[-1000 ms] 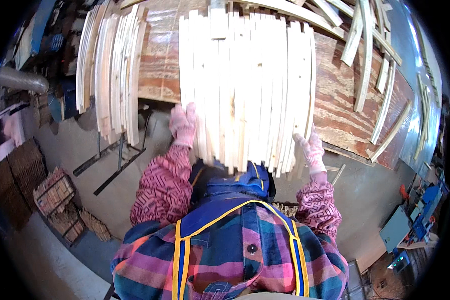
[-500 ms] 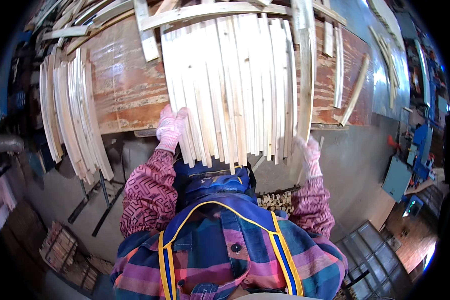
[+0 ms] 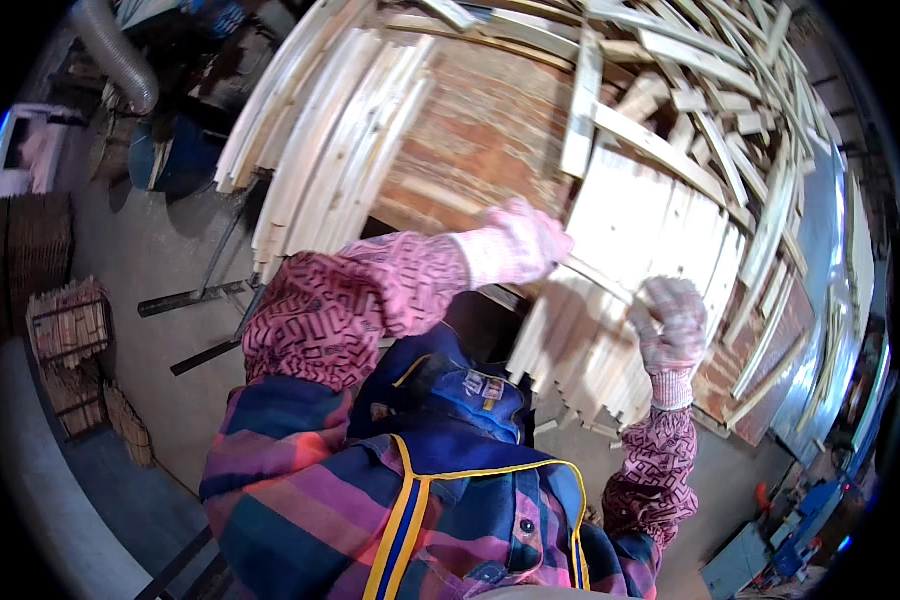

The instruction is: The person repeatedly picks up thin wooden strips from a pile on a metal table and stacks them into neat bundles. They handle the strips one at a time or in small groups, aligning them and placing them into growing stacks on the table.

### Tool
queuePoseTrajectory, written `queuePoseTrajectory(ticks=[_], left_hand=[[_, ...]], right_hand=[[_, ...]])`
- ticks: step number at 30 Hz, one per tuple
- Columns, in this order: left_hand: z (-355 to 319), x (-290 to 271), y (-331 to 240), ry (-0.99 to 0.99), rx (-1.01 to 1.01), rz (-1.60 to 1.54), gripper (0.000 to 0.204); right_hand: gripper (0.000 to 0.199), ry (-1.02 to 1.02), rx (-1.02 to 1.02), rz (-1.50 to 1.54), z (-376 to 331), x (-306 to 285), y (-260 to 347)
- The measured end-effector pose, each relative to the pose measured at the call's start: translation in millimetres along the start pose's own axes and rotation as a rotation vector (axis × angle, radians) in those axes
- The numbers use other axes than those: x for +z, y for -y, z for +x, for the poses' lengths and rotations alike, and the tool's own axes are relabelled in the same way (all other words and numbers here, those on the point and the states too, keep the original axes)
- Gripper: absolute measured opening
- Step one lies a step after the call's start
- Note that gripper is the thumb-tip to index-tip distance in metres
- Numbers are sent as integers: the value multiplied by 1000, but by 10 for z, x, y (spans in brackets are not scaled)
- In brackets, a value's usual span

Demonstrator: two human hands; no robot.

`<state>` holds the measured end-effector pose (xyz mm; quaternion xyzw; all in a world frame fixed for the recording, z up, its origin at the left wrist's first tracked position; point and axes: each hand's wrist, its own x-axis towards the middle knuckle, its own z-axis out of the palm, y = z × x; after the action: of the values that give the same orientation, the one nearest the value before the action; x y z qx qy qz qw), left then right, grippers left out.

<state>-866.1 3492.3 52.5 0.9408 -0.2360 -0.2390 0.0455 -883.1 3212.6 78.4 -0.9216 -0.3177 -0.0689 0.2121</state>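
Note:
A thin wooden strip [image 3: 598, 281] lies crosswise over a close row of pale wooden slats [image 3: 625, 205]. My left hand [image 3: 520, 242], in a pink-white knit glove, is closed round the strip's left end at the row's left edge. The strip's other end meets the curled fingers of my right hand [image 3: 673, 322], gloved too and somewhat blurred, over the near right part of the row. The slats' near ends stick out unevenly past the table edge. Hand shadows fall on them.
Another stack of slats [image 3: 335, 140] overhangs the brown worn tabletop [image 3: 485, 110] at the left. Loose offcuts [image 3: 715, 100] are heaped at the far right. A dark metal stand [image 3: 205, 298] is on the floor at left, and bundled wood pieces [image 3: 70, 325] stand farther left.
My view has swung left. My left hand has come up from beside the slats' near ends, and the right has moved over the row; a strip now lies crosswise between them.

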Motion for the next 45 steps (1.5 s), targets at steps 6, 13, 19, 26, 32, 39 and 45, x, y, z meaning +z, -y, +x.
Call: queuePoseTrajectory(ticks=[6,13,19,26,32,39,45], left_hand=[[-1652,781,2322,-640,-760,-622,47],[-2079,921,4309,-364,-1230,-282,61],[-1712,1261,4977,-321,-1270,-34,78],[-1532,1091,4905,-220,-1274,245,80],[-893,540,3651,-633,-736,215,72],[1339,480,1174,-538,-375,-580,81],[1988,101,858,-212,-836,-554,100]], right_hand=[[54,-369,640,498,343,737,810],[46,0,757,388,72,1447,1464],[38,-30,817,317,193,1280,1556],[41,-27,1013,181,-424,1222,825],[45,-180,1139,371,-558,970,-170],[56,-133,688,78,1057,1055,-1100],[60,448,302,-410,2093,1050,-1726]])
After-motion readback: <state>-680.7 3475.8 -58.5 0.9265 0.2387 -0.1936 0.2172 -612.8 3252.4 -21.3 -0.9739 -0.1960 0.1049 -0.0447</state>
